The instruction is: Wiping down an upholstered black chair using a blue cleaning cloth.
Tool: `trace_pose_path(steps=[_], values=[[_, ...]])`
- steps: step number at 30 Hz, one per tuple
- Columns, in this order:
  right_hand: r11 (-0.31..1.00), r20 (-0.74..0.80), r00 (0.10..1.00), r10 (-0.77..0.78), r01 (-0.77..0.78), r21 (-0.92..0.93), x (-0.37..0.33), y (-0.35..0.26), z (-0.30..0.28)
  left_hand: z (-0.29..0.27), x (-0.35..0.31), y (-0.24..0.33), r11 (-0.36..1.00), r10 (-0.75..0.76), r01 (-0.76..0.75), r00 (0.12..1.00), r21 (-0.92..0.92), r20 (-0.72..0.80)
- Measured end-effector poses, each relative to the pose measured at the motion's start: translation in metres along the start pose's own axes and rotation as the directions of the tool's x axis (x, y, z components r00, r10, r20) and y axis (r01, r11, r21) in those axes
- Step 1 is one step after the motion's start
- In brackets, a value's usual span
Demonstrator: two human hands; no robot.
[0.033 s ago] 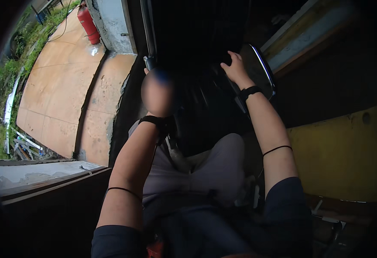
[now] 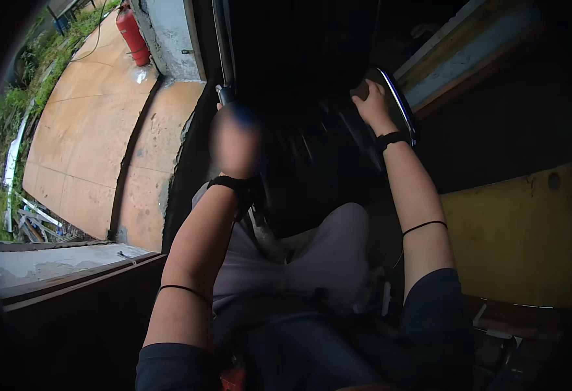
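Right hand (image 2: 371,103) grips the top edge of a dark round object with a shiny rim (image 2: 400,104), fingers curled over it, up against the dark interior. Left hand (image 2: 235,144) raised near a metal handle (image 2: 225,92) (blurred, grip cannot be told). Red extinguisher (image 2: 132,34) stands outside, top left.

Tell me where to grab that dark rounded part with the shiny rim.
Take the dark rounded part at its bright curved rim on the far right edge, coming from above; the right hand already rests there. The rim looks like the only raised, exposed edge; the rest is in shadow.
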State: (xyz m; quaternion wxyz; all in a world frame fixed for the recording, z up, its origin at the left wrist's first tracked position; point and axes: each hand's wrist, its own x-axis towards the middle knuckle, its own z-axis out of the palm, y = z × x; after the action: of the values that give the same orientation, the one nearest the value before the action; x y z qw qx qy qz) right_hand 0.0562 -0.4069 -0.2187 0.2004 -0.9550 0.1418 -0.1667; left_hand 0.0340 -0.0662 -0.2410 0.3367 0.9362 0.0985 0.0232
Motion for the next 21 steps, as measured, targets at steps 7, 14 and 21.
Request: trace_pose_path(steps=[7, 14, 21], values=[[0.866, 0.022, 0.883, 0.468, -0.453, -0.213, -0.009, 0.179, -0.076, 0.004, 0.003, -0.003, 1.000, 0.014, -0.013, 0.999, 0.014, -0.040], [0.877, -0.015, 0.885, 0.466, -0.464, -0.126, -0.036, 0.203, -0.045, 0.006, -0.005, -0.001, 0.998, -0.016, 0.019, 0.999, 0.054, -0.048], [0.885, -0.002, 0.897, 0.442, -0.437, -0.162, -0.058, 0.205, -0.062, 0.000, -0.001, 0.008, 0.999, 0.014, -0.012, 0.999, 0.047, -0.045]])
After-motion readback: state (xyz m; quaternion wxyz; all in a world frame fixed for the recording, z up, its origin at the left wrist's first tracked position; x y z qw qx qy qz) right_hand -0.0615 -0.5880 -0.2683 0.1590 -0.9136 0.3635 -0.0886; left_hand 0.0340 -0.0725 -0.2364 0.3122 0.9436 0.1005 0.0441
